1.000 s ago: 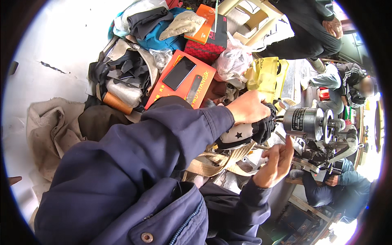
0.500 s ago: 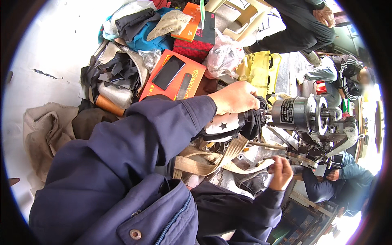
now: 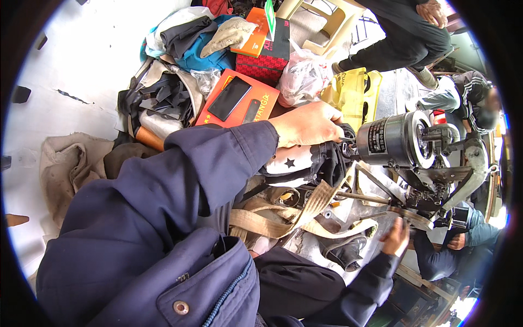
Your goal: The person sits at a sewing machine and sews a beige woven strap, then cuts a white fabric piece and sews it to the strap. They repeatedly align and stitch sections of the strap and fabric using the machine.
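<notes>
My left hand [image 3: 308,125] is closed on the upper edge of a white and black star-printed fabric piece [image 3: 291,163], whose dark part bunches up against the end of a metal sewing machine [image 3: 385,140]. The fingertips are close to the machine's narrow end, and the palm side is hidden. Lower right, my right hand [image 3: 395,237] hovers beside the machine's flat wheel [image 3: 412,218]. Motion smears its fingers, so I cannot tell whether they touch the wheel or hold anything. A beige woven strap [image 3: 272,224] loops below the fabric piece.
Behind my left arm, a phone [image 3: 230,98] lies on a red box [image 3: 266,103]. Beyond are a white plastic bag [image 3: 305,73], a yellow bag [image 3: 348,97] and piled cloths [image 3: 188,41]. Other people sit at the right, one in dark trousers [image 3: 400,49].
My right hand has moved right, closer to the wheel's rim. My left hand keeps its grip on the fabric piece. The whole view has shifted slightly.
</notes>
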### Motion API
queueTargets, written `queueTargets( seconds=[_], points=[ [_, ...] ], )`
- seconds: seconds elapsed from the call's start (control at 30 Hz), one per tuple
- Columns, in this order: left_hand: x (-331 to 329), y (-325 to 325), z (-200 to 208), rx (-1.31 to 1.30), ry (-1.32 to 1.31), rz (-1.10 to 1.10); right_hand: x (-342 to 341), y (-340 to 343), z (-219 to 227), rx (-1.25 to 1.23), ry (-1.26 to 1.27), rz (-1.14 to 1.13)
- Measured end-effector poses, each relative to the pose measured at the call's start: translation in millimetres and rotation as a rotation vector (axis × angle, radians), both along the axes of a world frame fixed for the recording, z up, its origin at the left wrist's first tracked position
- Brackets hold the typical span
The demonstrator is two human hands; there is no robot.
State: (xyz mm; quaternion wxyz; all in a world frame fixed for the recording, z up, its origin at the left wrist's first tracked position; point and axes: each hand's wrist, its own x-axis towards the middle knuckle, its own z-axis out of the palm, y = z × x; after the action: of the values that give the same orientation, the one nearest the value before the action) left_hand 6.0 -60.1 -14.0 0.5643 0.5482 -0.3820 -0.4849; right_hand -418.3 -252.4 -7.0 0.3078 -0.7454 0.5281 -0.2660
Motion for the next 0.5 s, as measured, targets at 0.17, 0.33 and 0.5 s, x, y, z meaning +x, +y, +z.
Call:
queueTargets(
  seconds=[0.17,0.33,0.5],
  points=[
    [1.4,0.2,-6.6,0.0,-0.012,-0.035,-56.9,-67.2,43.8,-0.036,-0.216,-0.208],
    [-0.7,0.5,-7.1,-0.024,0.043,-0.013,-59.1,-79.1,-38.4,0.021,0.152,-0.285],
    [-0.5,3.1,-6.7,-0.041,0.047,0.002,-10.3,-9.7,-33.6,0.215,-0.006,0.003]
  ],
)
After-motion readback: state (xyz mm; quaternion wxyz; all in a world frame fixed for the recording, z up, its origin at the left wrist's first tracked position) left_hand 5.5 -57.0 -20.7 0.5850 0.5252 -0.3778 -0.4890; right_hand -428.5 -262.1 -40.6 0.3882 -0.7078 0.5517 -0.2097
